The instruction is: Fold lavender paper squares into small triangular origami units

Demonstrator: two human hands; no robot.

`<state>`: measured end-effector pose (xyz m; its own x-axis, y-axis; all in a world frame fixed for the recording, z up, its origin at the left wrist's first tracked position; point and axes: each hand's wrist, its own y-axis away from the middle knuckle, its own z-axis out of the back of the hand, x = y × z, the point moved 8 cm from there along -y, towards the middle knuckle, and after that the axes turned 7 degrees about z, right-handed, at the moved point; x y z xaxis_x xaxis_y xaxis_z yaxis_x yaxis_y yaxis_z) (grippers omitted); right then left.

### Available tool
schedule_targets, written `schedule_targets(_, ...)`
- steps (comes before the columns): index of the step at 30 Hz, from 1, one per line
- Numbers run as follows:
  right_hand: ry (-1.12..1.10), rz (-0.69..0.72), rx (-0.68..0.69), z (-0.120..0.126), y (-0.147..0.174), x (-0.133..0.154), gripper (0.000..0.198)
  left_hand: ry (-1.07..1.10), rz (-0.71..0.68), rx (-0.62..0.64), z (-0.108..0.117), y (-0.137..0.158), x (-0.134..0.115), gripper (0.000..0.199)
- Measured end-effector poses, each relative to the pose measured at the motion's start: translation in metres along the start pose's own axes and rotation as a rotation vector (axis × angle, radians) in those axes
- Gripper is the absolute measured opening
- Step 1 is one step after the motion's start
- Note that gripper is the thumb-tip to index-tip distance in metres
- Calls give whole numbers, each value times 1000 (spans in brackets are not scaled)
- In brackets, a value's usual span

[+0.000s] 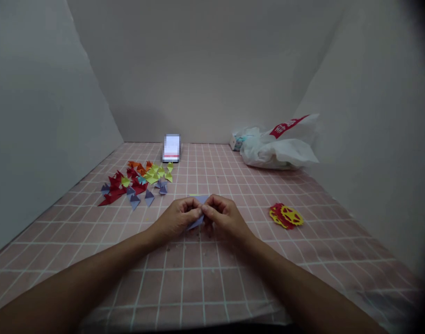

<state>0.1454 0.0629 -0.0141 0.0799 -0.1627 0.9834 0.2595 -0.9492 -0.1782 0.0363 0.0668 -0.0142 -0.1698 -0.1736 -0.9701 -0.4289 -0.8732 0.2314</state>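
Bare forearms [94,269] stretch over the pink-checked surface [172,283] to the left hand [175,215] and right hand [228,215], drawn together, pinching lavender folding paper [197,222] directly between them, neither nearer.

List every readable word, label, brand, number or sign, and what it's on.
No text reads clearly.
White plastic bag: pale characters on a red patch, too blurred to read.
Phone: screen pixelated, unreadable.
Box beside the bag: nothing legible.
Purple paper: no writing visible.
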Motion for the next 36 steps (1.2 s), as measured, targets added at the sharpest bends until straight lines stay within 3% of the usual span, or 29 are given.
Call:
schedule_targets(10,-10,-24,48,-3,-1,-1,30,17,18,56,-1,-1,2,25)
schedule_targets(16,122,47,-31,7,-2,3,30,113,37,91,-4,-1,3,31)
schedule_targets(22,195,105,-112,13,-2,6,27,107,72,89,-9,0,5,22)
schedule_targets(36,-43,86,-136,9,1,4,30,140,9,131,-11,0,0,26)
